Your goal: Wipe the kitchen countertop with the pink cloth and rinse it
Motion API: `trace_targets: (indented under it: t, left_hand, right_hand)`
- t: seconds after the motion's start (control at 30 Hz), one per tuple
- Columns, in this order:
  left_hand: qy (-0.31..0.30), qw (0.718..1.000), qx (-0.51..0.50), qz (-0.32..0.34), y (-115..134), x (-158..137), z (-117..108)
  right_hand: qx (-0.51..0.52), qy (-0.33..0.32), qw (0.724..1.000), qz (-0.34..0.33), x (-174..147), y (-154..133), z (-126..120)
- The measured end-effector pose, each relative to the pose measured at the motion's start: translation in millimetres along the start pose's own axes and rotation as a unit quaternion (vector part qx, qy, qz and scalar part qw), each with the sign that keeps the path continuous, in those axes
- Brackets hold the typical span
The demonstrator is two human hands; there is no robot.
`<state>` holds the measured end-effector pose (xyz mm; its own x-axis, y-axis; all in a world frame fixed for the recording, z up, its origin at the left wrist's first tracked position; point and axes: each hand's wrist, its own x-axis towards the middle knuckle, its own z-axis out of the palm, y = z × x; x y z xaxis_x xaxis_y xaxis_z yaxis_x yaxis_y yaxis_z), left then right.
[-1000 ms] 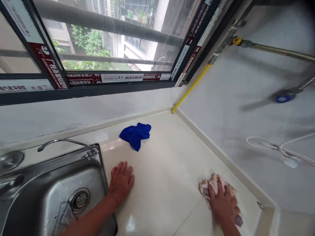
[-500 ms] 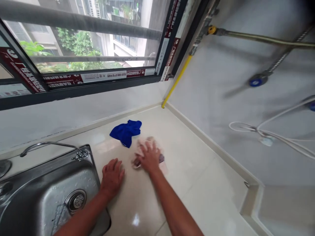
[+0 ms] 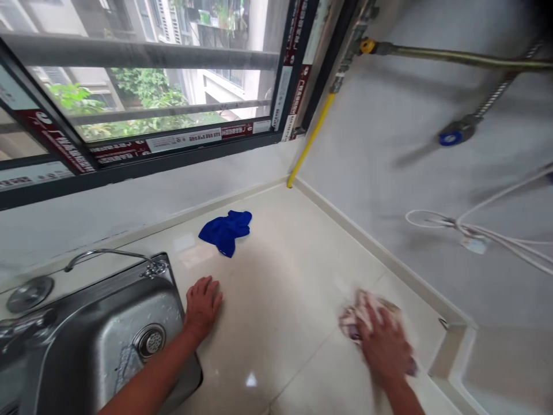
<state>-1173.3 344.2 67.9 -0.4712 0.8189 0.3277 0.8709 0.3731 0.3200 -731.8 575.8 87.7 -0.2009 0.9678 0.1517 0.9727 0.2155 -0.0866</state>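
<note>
My right hand (image 3: 384,346) presses a pale pink and brown cloth (image 3: 365,308) flat against the cream countertop (image 3: 280,323), over on the right side. Hand and cloth are both blurred by motion, and the palm hides much of the cloth. Beside the sink, my left hand (image 3: 203,308) rests on the countertop with its fingers stretched out and holds nothing. Above it, toward the window wall, lies a crumpled blue cloth (image 3: 226,231), apart from both hands.
A steel sink (image 3: 99,311) with a curved faucet (image 3: 110,252) borders the counter on the left. A yellow pipe (image 3: 311,141) rises at the back corner. White cables (image 3: 453,223) and a blue-handled valve (image 3: 450,138) are on the right wall. A raised edge (image 3: 345,227) runs along the wall.
My right hand has swept the pink cloth from near the blue cloth to the right and toward me. My left hand stays by the sink. The view has shifted slightly.
</note>
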Motion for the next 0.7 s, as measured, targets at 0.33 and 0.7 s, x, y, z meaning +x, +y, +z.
trace_targets:
  t: [0.33,0.7]
  left_hand:
    - [0.040,0.997,-0.060,-0.006,7,-7,-7]
    - [0.111,0.976,-0.089,-0.165,15,-191,-108]
  right_hand:
    - [0.010,0.013,0.999,-0.051,54,-159,31]
    - [0.113,-0.074,0.895,-0.425,-50,-387,18]
